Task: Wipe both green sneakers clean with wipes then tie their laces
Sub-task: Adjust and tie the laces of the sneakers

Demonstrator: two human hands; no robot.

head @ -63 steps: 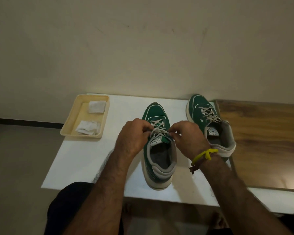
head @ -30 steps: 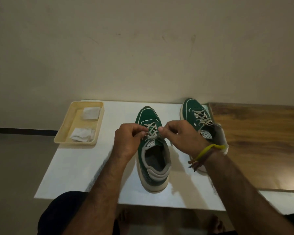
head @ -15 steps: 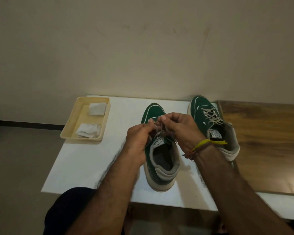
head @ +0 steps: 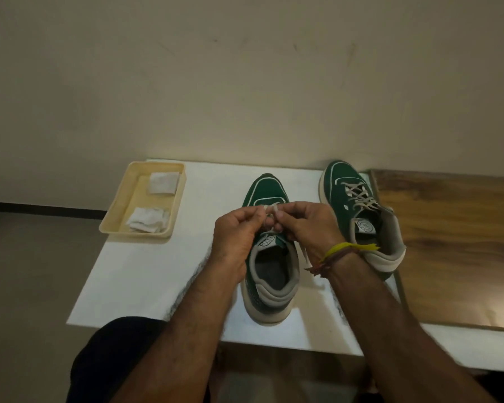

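Pinching frame-centre, a lace [head: 269, 210] is held between left hand [head: 235, 237] and right hand [head: 309, 228], above the sneaker [head: 271, 274].

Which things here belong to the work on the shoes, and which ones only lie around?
Belonging to the job:
- near sneaker, its lace pinched by left hand and right hand
- far sneaker
- wipes in the tray

Just lying about:
- wooden board
- white table

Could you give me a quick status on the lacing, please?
Both hands, left and right, pinch the near sneaker's lace. Knot unfinished. Nothing in the way.
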